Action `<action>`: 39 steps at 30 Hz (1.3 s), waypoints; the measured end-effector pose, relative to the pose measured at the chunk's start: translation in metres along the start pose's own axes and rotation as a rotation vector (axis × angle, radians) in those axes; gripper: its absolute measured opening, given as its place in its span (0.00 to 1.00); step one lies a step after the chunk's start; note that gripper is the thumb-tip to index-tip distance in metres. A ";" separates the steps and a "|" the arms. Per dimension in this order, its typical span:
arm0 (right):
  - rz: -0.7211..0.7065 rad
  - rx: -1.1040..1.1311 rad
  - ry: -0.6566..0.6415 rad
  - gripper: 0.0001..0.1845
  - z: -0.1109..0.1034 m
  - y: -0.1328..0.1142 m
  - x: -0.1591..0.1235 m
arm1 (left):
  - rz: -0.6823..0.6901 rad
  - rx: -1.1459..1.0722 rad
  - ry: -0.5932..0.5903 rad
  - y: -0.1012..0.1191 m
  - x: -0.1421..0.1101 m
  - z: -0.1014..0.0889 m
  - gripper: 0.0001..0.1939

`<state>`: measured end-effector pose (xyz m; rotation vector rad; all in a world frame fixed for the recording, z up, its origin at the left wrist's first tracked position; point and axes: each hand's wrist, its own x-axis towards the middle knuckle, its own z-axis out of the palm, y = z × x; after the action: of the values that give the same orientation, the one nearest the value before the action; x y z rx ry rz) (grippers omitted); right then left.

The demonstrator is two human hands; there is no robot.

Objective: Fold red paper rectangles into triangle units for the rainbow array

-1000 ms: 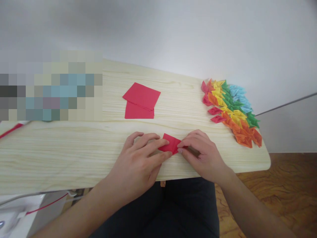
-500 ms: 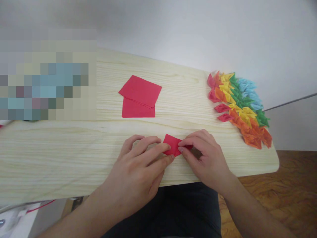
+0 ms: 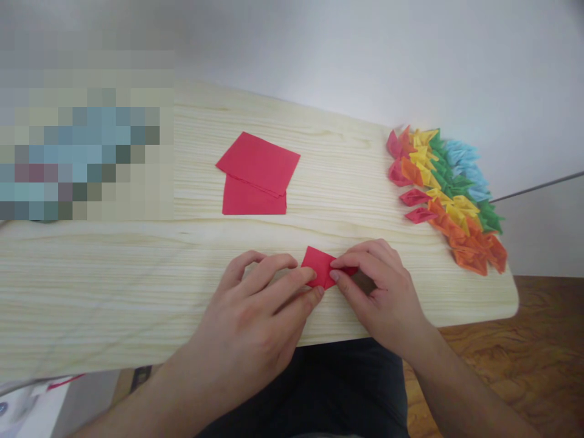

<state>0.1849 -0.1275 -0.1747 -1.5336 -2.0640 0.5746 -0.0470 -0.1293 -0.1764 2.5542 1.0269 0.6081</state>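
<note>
Folded red paper (image 3: 318, 263) at the near edge of a pale table (image 3: 114, 292)

The table, its light wood grain running left to right, stretches along a plain whitish wall (image 3: 365, 61) and ends at the right in a rounded corner. Beyond that corner lies brown wood-look floor (image 3: 547, 328); a dark line (image 3: 538, 187) slants across the wall there. The folded red paper is at the near side, right of the middle – the right hand (image 3: 385, 292) pinches its right end between thumb and index finger. The left hand (image 3: 255, 316) has thumb and index tips on the left part, slightly apart; whether they pinch it I cannot tell. Farther back lie overlapping red sheets (image 3: 260, 161) – and at far right, rows of folded paper pieces (image 3: 449, 194), red through orange, yellow and green to light blue. Pixelation covers the far left
</note>
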 end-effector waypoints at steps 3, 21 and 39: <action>0.011 -0.003 0.014 0.06 0.001 -0.001 -0.001 | 0.000 0.014 0.007 0.001 0.000 0.000 0.15; 0.027 0.015 0.092 0.05 0.004 -0.002 -0.006 | 0.017 0.060 -0.031 0.003 0.001 -0.001 0.14; -0.014 -0.073 0.123 0.05 0.006 0.001 -0.010 | 0.073 0.019 -0.049 0.006 0.000 0.000 0.18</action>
<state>0.1839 -0.1367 -0.1812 -1.5536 -2.0203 0.3933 -0.0434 -0.1332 -0.1740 2.6197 0.9311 0.5542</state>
